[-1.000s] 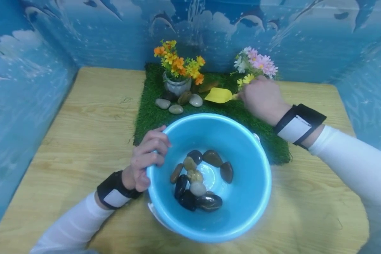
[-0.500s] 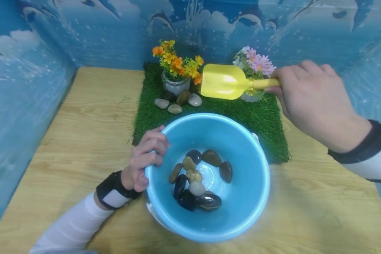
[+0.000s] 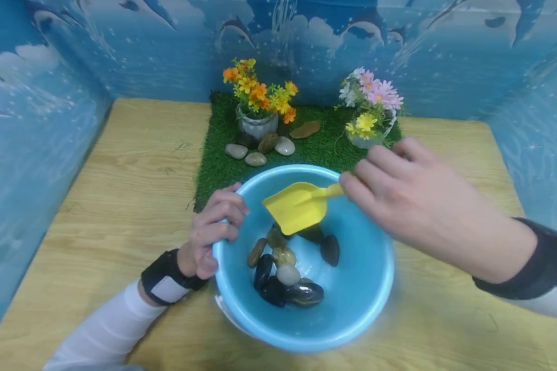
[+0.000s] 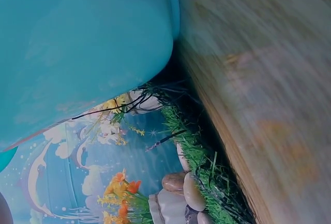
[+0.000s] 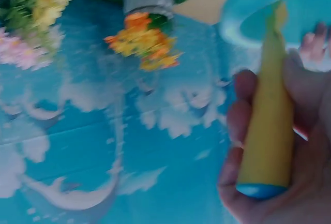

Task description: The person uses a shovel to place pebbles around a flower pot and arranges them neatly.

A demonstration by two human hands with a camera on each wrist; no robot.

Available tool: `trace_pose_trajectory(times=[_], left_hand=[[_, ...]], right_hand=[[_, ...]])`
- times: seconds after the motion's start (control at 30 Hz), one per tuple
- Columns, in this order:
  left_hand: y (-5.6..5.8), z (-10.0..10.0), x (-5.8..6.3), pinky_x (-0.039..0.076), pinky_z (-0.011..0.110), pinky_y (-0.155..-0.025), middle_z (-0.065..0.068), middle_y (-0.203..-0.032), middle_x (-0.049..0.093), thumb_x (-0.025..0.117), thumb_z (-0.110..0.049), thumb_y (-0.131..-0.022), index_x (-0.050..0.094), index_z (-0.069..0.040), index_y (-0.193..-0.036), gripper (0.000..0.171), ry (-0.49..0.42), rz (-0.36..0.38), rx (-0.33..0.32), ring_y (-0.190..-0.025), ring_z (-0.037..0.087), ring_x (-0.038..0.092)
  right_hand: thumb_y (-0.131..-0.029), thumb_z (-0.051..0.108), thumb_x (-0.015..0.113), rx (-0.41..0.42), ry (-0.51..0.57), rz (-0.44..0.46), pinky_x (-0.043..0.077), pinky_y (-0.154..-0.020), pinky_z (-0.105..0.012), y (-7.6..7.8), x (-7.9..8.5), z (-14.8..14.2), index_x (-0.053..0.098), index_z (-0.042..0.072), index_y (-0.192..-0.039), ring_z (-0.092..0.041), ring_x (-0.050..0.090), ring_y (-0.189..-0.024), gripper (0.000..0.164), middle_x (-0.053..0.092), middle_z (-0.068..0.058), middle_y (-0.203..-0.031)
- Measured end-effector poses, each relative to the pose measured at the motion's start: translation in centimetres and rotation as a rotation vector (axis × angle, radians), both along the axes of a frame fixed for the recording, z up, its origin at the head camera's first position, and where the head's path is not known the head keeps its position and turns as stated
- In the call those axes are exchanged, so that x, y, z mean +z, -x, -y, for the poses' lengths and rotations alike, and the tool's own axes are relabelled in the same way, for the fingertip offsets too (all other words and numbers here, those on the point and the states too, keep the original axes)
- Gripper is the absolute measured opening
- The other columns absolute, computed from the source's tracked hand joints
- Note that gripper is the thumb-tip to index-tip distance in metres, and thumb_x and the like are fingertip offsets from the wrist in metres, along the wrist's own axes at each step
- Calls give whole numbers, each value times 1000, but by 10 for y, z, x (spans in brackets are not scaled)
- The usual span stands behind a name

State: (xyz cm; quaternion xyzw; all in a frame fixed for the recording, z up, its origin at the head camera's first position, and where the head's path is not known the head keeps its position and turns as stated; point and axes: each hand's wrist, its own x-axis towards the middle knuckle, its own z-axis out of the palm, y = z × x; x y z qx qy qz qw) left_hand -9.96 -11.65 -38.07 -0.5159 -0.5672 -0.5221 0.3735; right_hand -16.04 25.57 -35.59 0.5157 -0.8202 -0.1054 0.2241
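A light-blue bucket (image 3: pixel 357 314) stands at the table's front, several smooth stones (image 3: pixel 305 292) lying on its bottom. My left hand (image 3: pixel 219 226) grips its left rim, fingers over the edge. Over the bucket's far part, my right hand (image 3: pixel 399 201) holds a yellow toy shovel (image 3: pixel 297 208) by its handle. The blade tilts down and leftward above the stones, hiding some of them; nothing shows on it. In the right wrist view, my fingers wrap the yellow handle (image 5: pixel 269 136) with its blue end. The left wrist view shows the bucket's outer wall (image 4: pixel 88 43).
Behind the bucket lies a green grass mat (image 3: pixel 325 152). On it stand a pot of orange flowers (image 3: pixel 258 123) and a pot of pink and yellow flowers (image 3: pixel 373 111). Several pebbles (image 3: pixel 256 159) and a flat brown stone (image 3: pixel 305 130) lie there. A dolphin-print backdrop (image 3: pixel 167 56) surrounds the table.
My right hand has lifted the shovel from the mat near the flowers, swung it right and up, then brought it toward me over the bucket, tipping the blade. My left hand stays on the rim.
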Motion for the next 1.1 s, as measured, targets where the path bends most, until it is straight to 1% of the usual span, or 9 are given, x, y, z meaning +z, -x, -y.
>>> trace_pose_trajectory(times=[0.07,0.1,0.13,0.2,0.3,0.47,0.6,0.87,1.1], left_hand=[[0,-2,0,35,48,-107,11,-70,48,26,-44,-103,45,-11,-64,55,-18,-7,-13,-84,34,49],[1,-3,0,35,48,-107,11,-70,48,26,-44,-103,45,-10,-63,55,-29,-11,-20,-84,34,49],[2,-3,1,35,48,-107,12,-70,48,27,-44,-103,45,-10,-63,55,-37,-15,-28,-83,35,49],[3,-4,1,35,48,-107,12,-71,48,27,-44,-104,45,-10,-63,55,-41,-17,-39,-84,35,48],[4,-4,0,35,47,-107,11,-71,48,26,-45,-104,45,-10,-63,56,-35,-16,-37,-84,35,48],[3,-3,-1,35,47,-107,11,-71,48,25,-44,-103,45,-11,-63,56,-27,-8,-23,-84,34,49],[2,-3,-1,35,48,-108,11,-70,48,26,-44,-103,45,-10,-63,56,-32,-4,-14,-84,35,49],[1,-3,1,35,47,-108,12,-70,48,27,-44,-103,45,-10,-63,56,-46,-3,-18,-84,34,49],[2,-3,0,35,48,-107,12,-70,48,26,-44,-104,44,-10,-62,57,-47,-11,-18,-83,35,49]], right_hand=[[-89,6,65,34,-55,25,37,-64,-50,-36,52,48,59,7,-107,-30,45,-76,19,60,-9,-90],[-86,3,69,36,-97,25,37,-64,-46,-49,71,67,59,3,-102,-29,43,-73,19,59,-12,-85],[-83,1,73,39,-125,25,37,-64,-44,-58,86,82,59,1,-97,-28,42,-72,20,58,-13,-82],[-81,2,77,38,-194,-8,36,-64,-39,-67,97,99,61,1,-92,-26,40,-70,19,57,-12,-78],[-81,5,78,45,-273,-10,36,-64,-36,-67,95,109,64,4,-87,-23,40,-69,16,58,-10,-76],[-80,5,75,81,-301,39,34,-64,-34,-60,83,116,60,6,-80,-22,36,-68,15,49,-5,-70],[-82,8,74,106,-311,95,33,-64,-34,-55,75,122,60,8,-78,-21,36,-67,15,50,-4,-69],[-87,21,74,150,-272,220,33,-63,-32,-49,66,126,56,12,-75,-19,37,-64,23,53,-1,-68],[-88,34,74,177,-180,405,35,-66,-31,-45,65,121,61,11,-82,-17,42,-69,27,60,1,-77]])
